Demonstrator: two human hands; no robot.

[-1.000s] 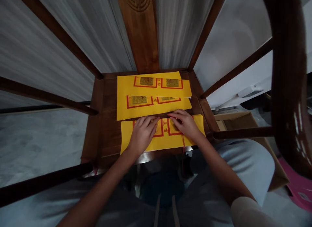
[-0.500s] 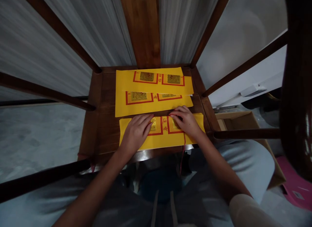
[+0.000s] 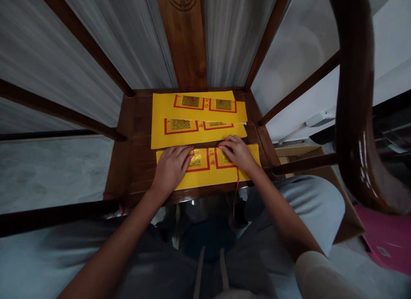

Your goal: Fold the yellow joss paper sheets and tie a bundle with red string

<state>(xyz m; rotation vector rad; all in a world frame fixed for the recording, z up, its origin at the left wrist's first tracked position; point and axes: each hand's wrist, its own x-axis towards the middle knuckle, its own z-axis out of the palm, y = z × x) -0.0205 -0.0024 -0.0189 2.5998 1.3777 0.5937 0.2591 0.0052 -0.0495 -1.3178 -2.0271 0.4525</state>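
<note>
Sheets of yellow joss paper (image 3: 221, 179) with red frames and gold foil squares lie along the front of a wooden chair seat. My left hand (image 3: 171, 168) rests on their left part, fingers together and closed at the upper edge; a bit of red shows by its fingertips. On the right, my right hand (image 3: 239, 153) is closed in a pinch at the same edge, red string at its fingertips. Below that hand, the red string (image 3: 236, 187) hangs over the paper and past the seat's front edge. What lies under the fingers is partly hidden.
More yellow joss paper (image 3: 199, 112) lies overlapping farther back on the wooden seat (image 3: 128, 170). Dark wooden chair posts and a curved armrest (image 3: 356, 97) surround the seat. A cardboard box (image 3: 348, 224) and a pink plastic object (image 3: 385, 239) are on the floor at right.
The camera view has shifted slightly, so chair, papers and hands appear a little farther left. Both hands keep nearly the same place on the front papers.
</note>
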